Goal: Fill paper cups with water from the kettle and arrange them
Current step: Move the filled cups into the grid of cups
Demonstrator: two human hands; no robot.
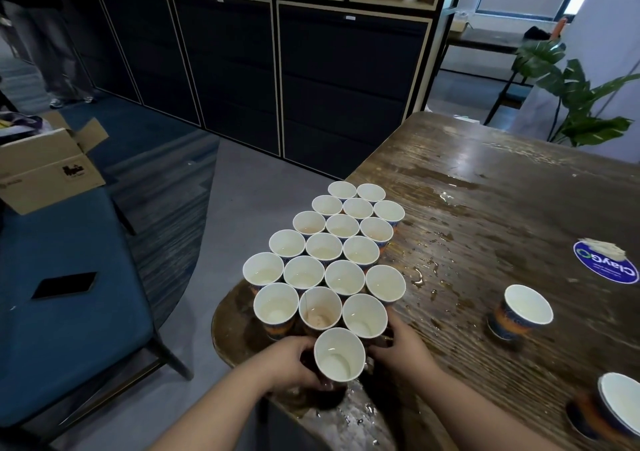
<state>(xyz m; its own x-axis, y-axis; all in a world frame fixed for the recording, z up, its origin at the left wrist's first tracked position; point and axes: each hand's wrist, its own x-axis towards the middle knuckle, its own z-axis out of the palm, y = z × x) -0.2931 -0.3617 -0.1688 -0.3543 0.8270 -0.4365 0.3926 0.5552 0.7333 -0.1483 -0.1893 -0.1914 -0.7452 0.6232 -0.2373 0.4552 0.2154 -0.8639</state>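
Several white paper cups (323,246) with orange and blue sides stand packed together near the left corner of the wet wooden table (485,187), most holding water. The nearest cup (339,353) stands at the front of the group. My left hand (294,364) wraps its left side and my right hand (403,348) presses against its right side. Two more cups stand apart on the right, one cup (524,307) further out and another cup (614,404) at the frame edge. No kettle is in view.
Water puddles (420,277) spread over the tabletop. A round blue sticker (606,265) lies at the right. To the left a blue bench (69,329) carries a black phone (64,285) and a cardboard box (48,168). Dark cabinets (242,70) and a plant (581,104) stand behind.
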